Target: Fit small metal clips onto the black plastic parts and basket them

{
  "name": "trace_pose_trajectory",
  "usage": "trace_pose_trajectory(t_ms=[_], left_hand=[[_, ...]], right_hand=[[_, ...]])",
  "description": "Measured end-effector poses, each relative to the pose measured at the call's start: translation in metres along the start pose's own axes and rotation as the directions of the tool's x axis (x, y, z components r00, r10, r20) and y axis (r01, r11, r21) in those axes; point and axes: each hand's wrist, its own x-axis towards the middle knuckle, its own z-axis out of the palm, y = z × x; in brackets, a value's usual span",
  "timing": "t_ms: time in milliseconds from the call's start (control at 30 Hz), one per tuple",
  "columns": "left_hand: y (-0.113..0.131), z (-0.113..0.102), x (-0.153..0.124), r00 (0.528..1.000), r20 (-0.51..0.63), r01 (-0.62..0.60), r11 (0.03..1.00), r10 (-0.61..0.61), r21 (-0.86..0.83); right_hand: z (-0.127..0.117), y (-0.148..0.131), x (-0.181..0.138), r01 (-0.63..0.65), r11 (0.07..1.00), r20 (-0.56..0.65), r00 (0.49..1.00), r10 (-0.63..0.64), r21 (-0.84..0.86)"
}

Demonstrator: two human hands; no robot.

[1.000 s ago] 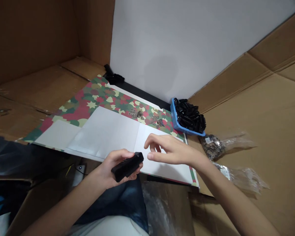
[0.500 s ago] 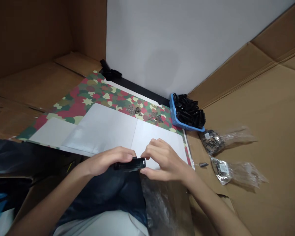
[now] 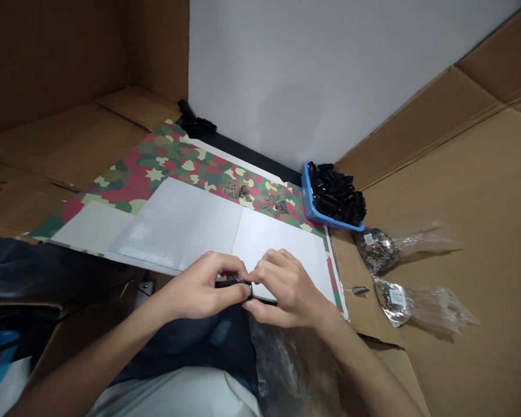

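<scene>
My left hand (image 3: 206, 285) and my right hand (image 3: 292, 288) meet at the near edge of the table. Between them is a slim black plastic part (image 3: 223, 284), mostly covered by my fingers. The left thumb presses on its middle while the other left fingers curl behind it. At its right end, my right thumb and forefinger close around it. What lies under the fingertips is hidden. White sheets (image 3: 191, 223) lie just beyond the hands.
A blue basket (image 3: 336, 224) heaped with black parts stands at the back right. Two small piles of metal bits (image 3: 237, 191) lie on the camouflage-patterned sheet (image 3: 134, 165). Plastic bags of metal pieces (image 3: 377, 250) and a single dark piece (image 3: 360, 291) rest on cardboard at right.
My left hand has shifted right along the black part, its thumb now at the middle. The part's right end, bare before, is now largely covered by both hands' fingers.
</scene>
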Motion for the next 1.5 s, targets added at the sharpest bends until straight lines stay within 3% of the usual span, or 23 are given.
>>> trace_pose_trajectory(t_ms=[267, 367, 433, 500, 567, 733, 867, 933, 1100, 1500], left_hand=[[0.001, 0.002, 0.003, 1.000, 0.009, 0.008, 1.000, -0.008, 0.000], [-0.001, -0.001, 0.003, 1.000, -0.006, -0.009, 0.999, 0.009, 0.037], [-0.002, -0.003, 0.002, 0.999, -0.024, -0.045, 0.998, 0.046, 0.054], [-0.003, -0.004, 0.000, 0.994, -0.046, -0.092, 0.992, 0.096, 0.085], [-0.004, -0.002, -0.003, 0.985, -0.073, -0.147, 0.981, 0.157, 0.129], [-0.004, 0.004, -0.009, 0.947, -0.134, -0.252, 0.934, 0.292, 0.252], [-0.003, 0.006, -0.012, 0.925, -0.167, -0.280, 0.907, 0.343, 0.314], [-0.003, 0.007, -0.013, 0.916, -0.177, -0.286, 0.897, 0.359, 0.338], [-0.005, 0.008, -0.015, 0.901, -0.180, -0.302, 0.870, 0.393, 0.390], [-0.011, 0.009, -0.017, 0.890, -0.160, -0.325, 0.840, 0.427, 0.434]], right_hand=[[-0.003, 0.000, -0.002, -0.021, 0.999, 0.003, 1.000, 0.021, 0.037], [0.000, 0.002, -0.006, -0.152, 0.966, 0.042, 0.988, 0.146, 0.210], [0.006, 0.002, -0.010, -0.326, 0.832, 0.121, 0.945, 0.305, 0.450], [0.012, 0.000, -0.013, -0.461, 0.591, 0.226, 0.875, 0.428, 0.662], [0.018, -0.005, -0.014, -0.509, 0.389, 0.296, 0.821, 0.488, 0.768], [0.017, -0.020, -0.007, -0.464, 0.150, 0.301, 0.754, 0.584, 0.873], [0.020, -0.025, -0.004, -0.361, -0.101, 0.345, 0.714, 0.609, 0.927], [0.024, -0.026, -0.003, -0.311, -0.162, 0.342, 0.707, 0.619, 0.937], [0.024, -0.027, -0.001, -0.270, -0.121, 0.284, 0.726, 0.626, 0.955], [0.013, -0.028, 0.000, -0.387, 0.254, 0.155, 0.765, 0.625, 0.886]])
